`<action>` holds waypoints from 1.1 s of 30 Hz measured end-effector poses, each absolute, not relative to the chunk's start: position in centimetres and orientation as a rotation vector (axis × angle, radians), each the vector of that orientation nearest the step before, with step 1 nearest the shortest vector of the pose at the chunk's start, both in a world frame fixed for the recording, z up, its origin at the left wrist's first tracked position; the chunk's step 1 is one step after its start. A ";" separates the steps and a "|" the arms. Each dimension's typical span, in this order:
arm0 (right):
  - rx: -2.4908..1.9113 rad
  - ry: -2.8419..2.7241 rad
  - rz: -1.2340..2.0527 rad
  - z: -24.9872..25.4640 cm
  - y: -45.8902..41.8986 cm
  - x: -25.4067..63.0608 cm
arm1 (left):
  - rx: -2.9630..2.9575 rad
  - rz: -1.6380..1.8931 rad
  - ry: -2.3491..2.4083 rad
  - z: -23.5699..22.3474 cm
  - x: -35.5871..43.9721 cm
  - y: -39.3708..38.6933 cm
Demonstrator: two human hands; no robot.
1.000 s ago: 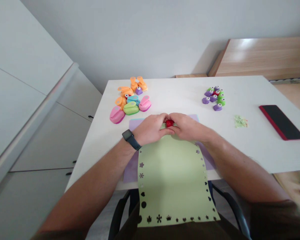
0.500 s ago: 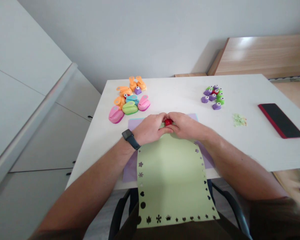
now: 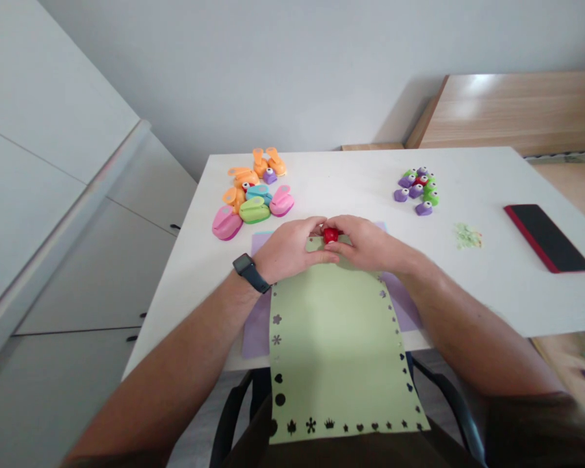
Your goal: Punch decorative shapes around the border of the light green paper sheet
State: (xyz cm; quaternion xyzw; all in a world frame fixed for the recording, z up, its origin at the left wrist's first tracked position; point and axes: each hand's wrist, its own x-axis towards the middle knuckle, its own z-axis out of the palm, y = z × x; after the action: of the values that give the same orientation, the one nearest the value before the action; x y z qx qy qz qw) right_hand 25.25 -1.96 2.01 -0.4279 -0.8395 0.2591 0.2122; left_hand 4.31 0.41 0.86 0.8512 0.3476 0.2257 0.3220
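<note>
A small red craft punch [image 3: 330, 234] sits at the far edge of a light green sheet of paper [image 3: 336, 338]. My right hand [image 3: 368, 244] is closed round the punch, thumb at its near side. Left of it, my left hand [image 3: 292, 247] grips the paper's far edge, its fingertips close beside the punch. Shapes such as hearts, stars, flowers and a crown are cut along the sheet's sides and near edge. The sheet's near end hangs past the table over my lap. Under it lies purple paper [image 3: 257, 331].
Large lever punches [image 3: 254, 209] in orange, pink, green and blue cluster at the table's far left. Several small purple, green and red punches [image 3: 416, 190] stand at the far right. Nearby are green paper scraps [image 3: 467, 236] and a black and red flat object [image 3: 548, 238] on the white table [image 3: 478, 299].
My hands have parted slightly, showing more of the red punch and a cut-out beside it on the paper's far edge. The punch has shifted slightly right.
</note>
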 end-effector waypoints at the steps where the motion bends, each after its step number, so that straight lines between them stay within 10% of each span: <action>1: -1.208 -2.320 0.719 2.2 -2.0 25.3 | 2.241 0.591 0.914 0.8 4.2 0.4; 33: -1.213 -1.743 1.020 0.8 -1.0 26.4 | 2.146 0.685 1.134 0.1 3.5 0.0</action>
State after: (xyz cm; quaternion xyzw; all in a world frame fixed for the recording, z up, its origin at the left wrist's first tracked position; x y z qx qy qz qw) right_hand 26.38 -1.00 0.76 -0.4757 -0.6834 0.4001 0.3830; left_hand 3.53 0.00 0.11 0.8105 0.4281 0.2585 0.3049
